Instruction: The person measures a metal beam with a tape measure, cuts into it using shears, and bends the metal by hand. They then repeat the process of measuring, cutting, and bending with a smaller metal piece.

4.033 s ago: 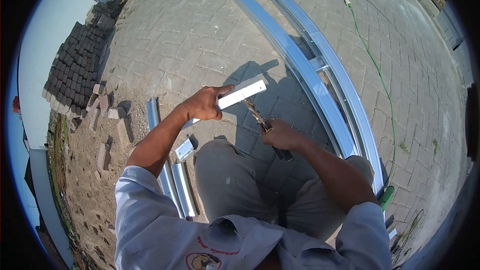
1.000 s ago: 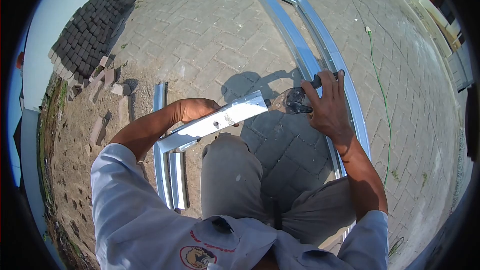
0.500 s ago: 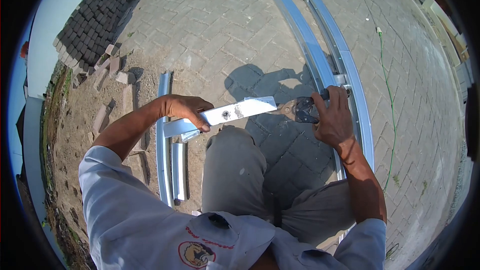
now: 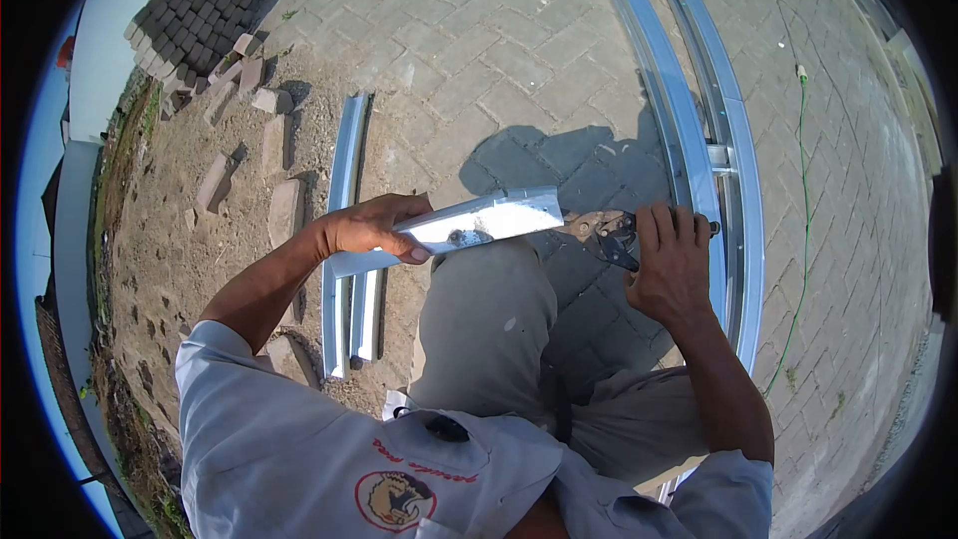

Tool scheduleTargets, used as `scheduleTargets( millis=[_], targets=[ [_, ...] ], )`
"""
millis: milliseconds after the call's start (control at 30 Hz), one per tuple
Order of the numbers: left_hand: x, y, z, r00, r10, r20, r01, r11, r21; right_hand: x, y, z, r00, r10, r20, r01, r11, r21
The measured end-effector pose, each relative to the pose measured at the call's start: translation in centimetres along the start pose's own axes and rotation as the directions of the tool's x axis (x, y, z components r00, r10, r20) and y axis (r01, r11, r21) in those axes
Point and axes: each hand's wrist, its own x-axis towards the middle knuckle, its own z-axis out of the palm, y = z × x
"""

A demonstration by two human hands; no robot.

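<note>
My left hand (image 4: 382,228) is closed around a short silvery metal channel (image 4: 499,218), thumb on its near side, above my bent knee. A dark smudge marks the channel's face. My right hand (image 4: 671,265) grips the handles of a pair of tin snips (image 4: 599,232). The snips' jaws meet the channel's right end; whether the blades are biting into the metal is too small to tell. Beneath my left forearm, two metal channel offcuts (image 4: 344,165) lie on the ground.
Long metal channels (image 4: 669,90) joined into a frame stretch along my right side over the paving (image 4: 479,50). Beyond them runs a green cable (image 4: 804,190). Loose bricks (image 4: 286,210) lie on the sandy ground to the left, with a stack of paving blocks (image 4: 205,15) behind.
The channel has tilted about its length, so its hole no longer shows. My right hand and the snips have come slightly lower, still at the channel's right end. The head view has shifted.
</note>
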Motion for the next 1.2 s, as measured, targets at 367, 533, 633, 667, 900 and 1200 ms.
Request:
scheduleTargets(
  millis=[367,533,633,667,900,1200],
  targets=[
    [-1.0,-1.3,1.6,0.998,0.017,-0.067,-0.024,0.994,-0.110,-0.4,-1.9,-0.6,0.997,0.057,-0.053,-0.059,0.998,-0.032],
    [-1.1,-2.8,3.0,0.993,0.030,-0.117,-0.053,0.979,-0.198,-0.1,-2.0,-0.7,0.997,0.046,-0.063,-0.048,0.998,-0.036],
    [-1.6,-2.8,3.7,0.993,0.030,-0.115,-0.053,0.979,-0.197,0.0,-2.1,-0.6,0.997,0.047,-0.058,-0.049,0.998,-0.037],
    [-1.8,-3.3,4.8,0.993,-0.007,-0.120,-0.033,0.945,-0.325,-0.3,-2.3,-0.4,0.998,0.050,-0.045,-0.052,0.998,-0.032],
    [-2.3,-4.4,7.3,0.977,0.011,-0.211,-0.111,0.875,-0.471,0.0,-2.8,0.3,0.997,0.047,-0.058,-0.046,0.999,0.010],
    [8.6,11.6,-1.7,0.771,0.380,-0.511,-0.572,0.765,-0.296,8.1,1.0,-6.2,0.821,0.453,-0.348,-0.450,0.888,0.096]
  ],
)
